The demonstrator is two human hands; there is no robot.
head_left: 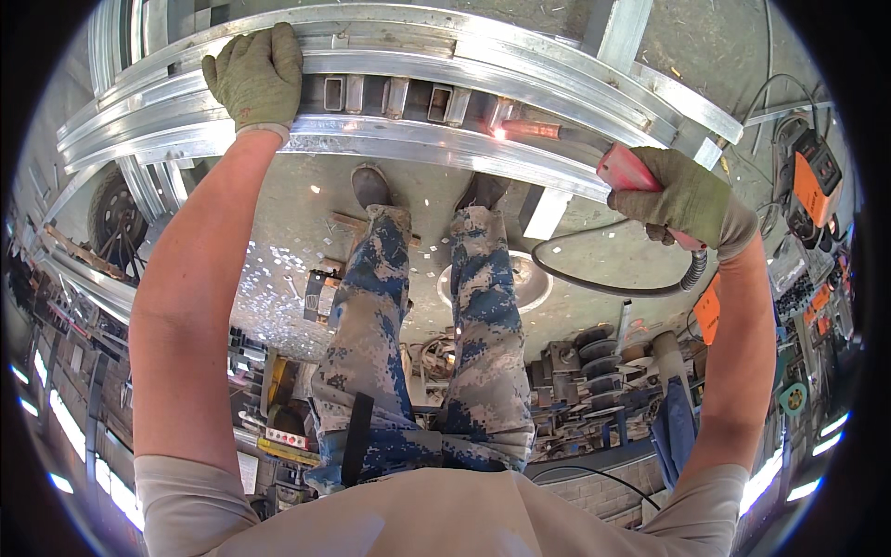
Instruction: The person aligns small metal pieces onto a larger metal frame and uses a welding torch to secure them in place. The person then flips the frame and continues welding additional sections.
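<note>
My right hand [685,193], in a green work glove, is closed around the red handle of a welding torch [626,173]. The torch's copper-coloured nozzle points left, and a bright glow shows at its tip against a short rectangular tube in the metal frame [390,132]. Several short tube pieces [396,97] stand between the frame's long, shiny rails. On the frame's left part lies my left hand [260,82], also gloved, its fingers bent over the rails and holding them. A dark cable runs from the torch handle, looping under my right wrist.
Below the frame, a round pale disc [534,281] lies on the grey floor among scattered small bright scraps. An orange and black machine [817,186] stands at the far right with cables. A wheel [116,209] sits at the left. Stacked metal parts [594,371] lie behind my legs.
</note>
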